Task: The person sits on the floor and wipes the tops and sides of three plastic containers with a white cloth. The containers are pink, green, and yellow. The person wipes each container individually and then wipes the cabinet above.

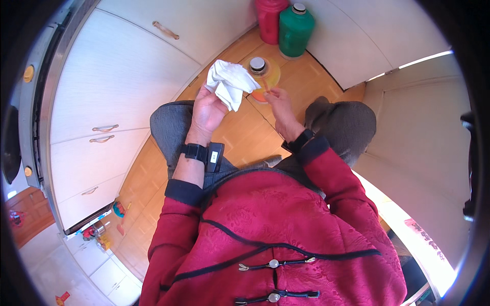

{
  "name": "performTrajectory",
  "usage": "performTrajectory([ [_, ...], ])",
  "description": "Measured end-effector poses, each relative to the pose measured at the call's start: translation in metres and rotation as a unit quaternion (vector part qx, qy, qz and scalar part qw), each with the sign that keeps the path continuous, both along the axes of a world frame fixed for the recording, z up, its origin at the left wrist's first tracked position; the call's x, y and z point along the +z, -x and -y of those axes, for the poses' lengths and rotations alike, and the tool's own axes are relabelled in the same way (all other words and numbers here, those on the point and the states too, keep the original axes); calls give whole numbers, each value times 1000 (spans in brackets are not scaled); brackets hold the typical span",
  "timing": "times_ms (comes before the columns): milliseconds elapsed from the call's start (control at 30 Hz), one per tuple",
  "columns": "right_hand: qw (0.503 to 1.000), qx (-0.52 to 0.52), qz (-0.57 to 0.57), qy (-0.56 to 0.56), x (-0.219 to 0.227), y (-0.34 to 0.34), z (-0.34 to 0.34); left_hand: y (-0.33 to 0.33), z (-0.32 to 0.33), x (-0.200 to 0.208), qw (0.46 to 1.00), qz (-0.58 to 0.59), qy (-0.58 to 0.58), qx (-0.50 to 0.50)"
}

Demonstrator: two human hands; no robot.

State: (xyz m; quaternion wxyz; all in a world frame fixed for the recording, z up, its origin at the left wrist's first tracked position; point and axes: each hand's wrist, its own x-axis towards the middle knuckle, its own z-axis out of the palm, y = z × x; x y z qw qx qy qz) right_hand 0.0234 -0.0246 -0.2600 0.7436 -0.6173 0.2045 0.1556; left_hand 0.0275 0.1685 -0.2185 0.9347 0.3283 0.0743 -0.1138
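A white cloth [232, 84], crumpled and folded over, is gripped in my left hand [206, 109], which is raised in front of my knees. Just right of it stands a yellow-orange jug [273, 73] with a dark-rimmed silver cap, upright on the wooden floor. My right hand [283, 109] is closed, with its fingertips at the jug's near side, on what looks like its handle. The cloth's right corner comes close to the jug and hides part of its left side.
Behind the jug stand a green jug [296, 33] and a red jug [270, 20], against white cabinets [127, 66]. A beige panel [413, 117] rises at my right. My bent knees [344, 125] flank the wooden floor [242, 137]. Small colourful items [97, 234] lie at the lower left.
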Motion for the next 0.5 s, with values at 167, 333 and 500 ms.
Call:
performTrajectory([
  [167,974,30,4,-223,37,23,4,31,19,-2,997,-33,-48,-41],
  [333,985,36,61,-155,31,19,8,51,16,4,992,-57,-114,-16],
  [500,987,34,149,-50,27,28,7,63,19,13,995,-83,-47,-34],
])
